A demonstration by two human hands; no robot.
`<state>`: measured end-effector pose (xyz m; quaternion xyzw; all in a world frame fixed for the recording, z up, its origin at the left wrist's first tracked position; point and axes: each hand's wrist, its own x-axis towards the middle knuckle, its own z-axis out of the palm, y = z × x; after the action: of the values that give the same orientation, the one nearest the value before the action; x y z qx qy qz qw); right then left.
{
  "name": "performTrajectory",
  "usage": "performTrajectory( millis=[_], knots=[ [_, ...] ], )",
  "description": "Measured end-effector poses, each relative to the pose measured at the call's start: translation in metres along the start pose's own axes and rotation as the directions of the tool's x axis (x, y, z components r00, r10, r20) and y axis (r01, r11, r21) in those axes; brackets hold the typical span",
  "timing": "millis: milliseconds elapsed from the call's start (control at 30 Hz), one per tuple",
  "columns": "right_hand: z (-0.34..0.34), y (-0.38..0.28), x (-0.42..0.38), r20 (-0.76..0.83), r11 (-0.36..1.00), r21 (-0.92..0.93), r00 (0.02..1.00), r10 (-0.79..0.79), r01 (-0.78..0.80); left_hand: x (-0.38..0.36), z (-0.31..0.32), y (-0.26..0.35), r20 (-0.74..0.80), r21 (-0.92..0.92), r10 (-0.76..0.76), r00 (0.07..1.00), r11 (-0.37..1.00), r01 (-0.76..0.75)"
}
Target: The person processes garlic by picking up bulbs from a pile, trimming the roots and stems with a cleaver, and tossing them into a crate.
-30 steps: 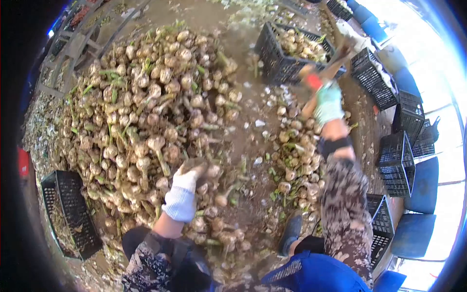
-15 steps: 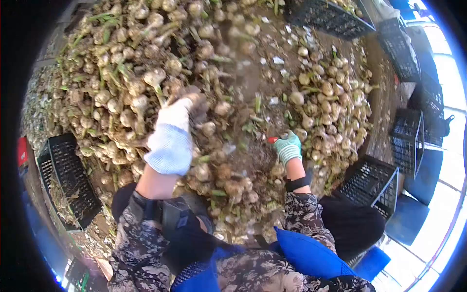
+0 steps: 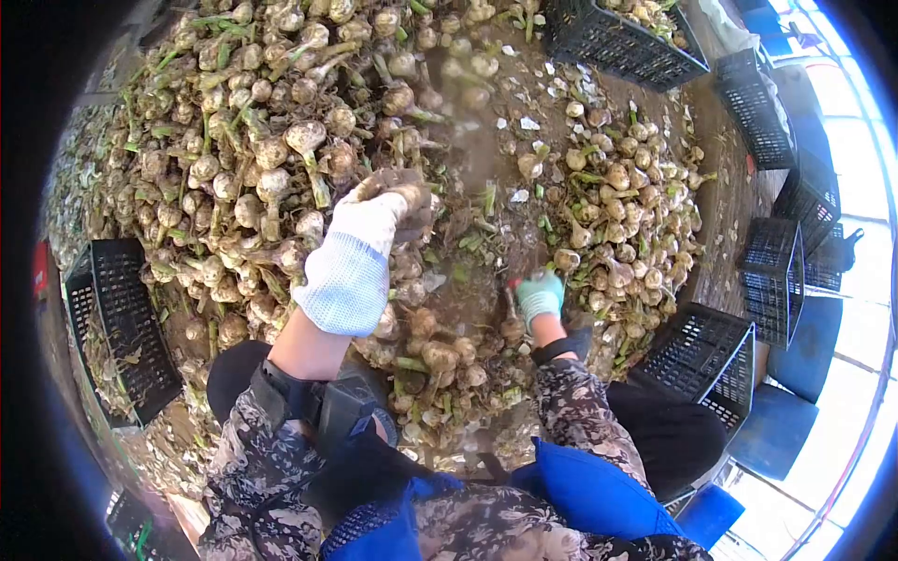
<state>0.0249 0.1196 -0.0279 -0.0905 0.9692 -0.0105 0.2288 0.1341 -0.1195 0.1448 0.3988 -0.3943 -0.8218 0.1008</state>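
While the gloved left hand is clenched around a dirty garlic bulb lifted off the big pile, the right hand grips a red-handled cutter low by the ground. Looks like trimming's in hand, so bulb and blade need to meet next.

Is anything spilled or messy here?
Yes. Garlic bulbs lie heaped loose on the dirt floor, not in the black crates, with bits of white skin and cut green stems scattered between the piles. The left hand lifts one dirty bulb; the right hand is down among the bulbs.
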Motion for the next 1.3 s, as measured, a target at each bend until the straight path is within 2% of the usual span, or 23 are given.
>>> performTrajectory(
  millis=[167,300,367,433,467,500,533,567,600,633,667,700,767,833,900,967,1000,1067,1100,1133,1167,1267,1300],
  knots=[
    [-0.009,0.017,0.035,0.167,0.978,0.206,0.984,-0.065,0.03,-0.012,0.003,-0.004,0.032,-0.005,0.065,0.997,0.998,-0.065],
    [-0.005,0.013,-0.04,0.4,0.959,-0.112,0.895,-0.197,0.261,-0.033,0.006,0.001,0.036,0.022,0.096,0.995,0.995,-0.097],
    [0.02,0.026,-0.068,0.176,0.969,-0.136,0.967,-0.182,0.207,-0.044,0.008,0.003,0.04,0.076,0.087,0.995,0.993,-0.09],
    [0.025,0.017,-0.066,0.062,0.979,0.204,0.998,-0.014,0.001,-0.036,0.005,-0.005,0.09,0.224,0.123,0.988,0.964,-0.141],
    [0.024,0.009,-0.059,0.099,0.777,0.609,0.987,0.124,-0.159,-0.033,0.004,-0.011,0.121,0.338,0.125,0.985,0.928,-0.159],
    [0.007,-0.002,-0.054,0.225,0.37,0.889,0.962,0.157,-0.268,-0.037,0.007,-0.011,0.23,0.445,0.168,0.959,0.858,-0.257],
    [-0.015,-0.014,-0.052,0.332,0.069,0.94,0.942,0.051,-0.335,-0.049,0.018,0.001,0.252,0.632,0.026,0.967,0.753,-0.185],
    [-0.036,-0.019,-0.048,0.355,-0.024,0.93,0.915,-0.193,-0.366,-0.049,0.014,-0.006,0.397,0.738,0.308,0.864,0.453,-0.5],
    [-0.056,-0.023,-0.045,0.355,-0.091,0.898,0.833,-0.425,-0.43,-0.048,0.01,-0.016,0.578,0.731,0.495,0.649,0.04,-0.681],
    [-0.082,-0.037,-0.057,0.297,-0.04,0.936,0.845,-0.445,-0.35,-0.05,0.011,-0.014,0.605,0.744,0.418,0.678,0.008,-0.669],
    [-0.111,-0.052,-0.077,0.241,0.013,0.964,0.85,-0.468,-0.266,-0.051,0.012,-0.014,0.67,0.687,0.473,0.572,-0.102,-0.72],
    [-0.13,-0.061,-0.09,0.189,0.069,0.982,0.849,-0.493,-0.178,-0.05,0.012,-0.014,0.694,0.65,0.429,0.578,-0.028,-0.759],
    [-0.149,-0.066,-0.104,0.084,-0.05,0.99,0.827,-0.556,-0.134,-0.042,0.011,-0.012,0.734,0.48,0.42,0.534,0.236,-0.845],
    [-0.171,-0.067,-0.108,0.098,-0.043,0.987,0.795,-0.598,-0.153,-0.03,0.012,-0.013,0.598,0.222,0.206,0.774,0.886,-0.408],
    [-0.188,-0.059,-0.102,0.127,0.07,0.992,0.728,-0.673,-0.108,-0.039,0.011,-0.014,0.547,0.065,0.454,0.703,0.815,-0.576],
    [-0.194,-0.058,-0.106,-0.065,0.374,0.875,0.839,-0.54,0.308,-0.056,0.024,0.002,0.392,-0.078,0.129,0.911,0.991,-0.107],
    [-0.196,-0.058,-0.111,-0.188,0.523,0.72,0.854,-0.485,0.456,-0.037,0.017,-0.015,0.525,-0.226,0.176,0.833,0.972,-0.063],
    [-0.211,-0.068,-0.138,-0.262,0.569,0.543,0.769,-0.584,0.617,0.001,0.002,-0.048,0.748,-0.432,0.255,0.613,0.888,0.159],
    [-0.215,-0.069,-0.147,-0.258,0.599,0.423,0.724,-0.64,0.68,0.024,-0.004,-0.067,0.791,-0.403,0.18,0.584,0.873,0.276],
    [-0.216,-0.072,-0.155,-0.244,0.613,0.295,0.678,-0.693,0.733,0.002,-0.013,-0.056,0.736,-0.096,0.262,0.624,0.953,-0.288],
    [-0.217,-0.077,-0.16,-0.285,0.615,0.16,0.633,-0.72,0.772,-0.02,-0.021,-0.045,0.673,0.327,0.341,0.656,0.658,-0.678],
    [-0.217,-0.082,-0.161,-0.222,0.593,0.038,0.585,-0.78,0.804,-0.042,-0.012,-0.04,0.539,-0.027,0.407,0.738,0.884,-0.467],
    [-0.219,-0.083,-0.164,-0.219,0.6,0.037,0.593,-0.775,0.799,-0.056,-0.01,-0.026,0.6,0.197,0.437,0.67,0.731,-0.653]
  ],
)
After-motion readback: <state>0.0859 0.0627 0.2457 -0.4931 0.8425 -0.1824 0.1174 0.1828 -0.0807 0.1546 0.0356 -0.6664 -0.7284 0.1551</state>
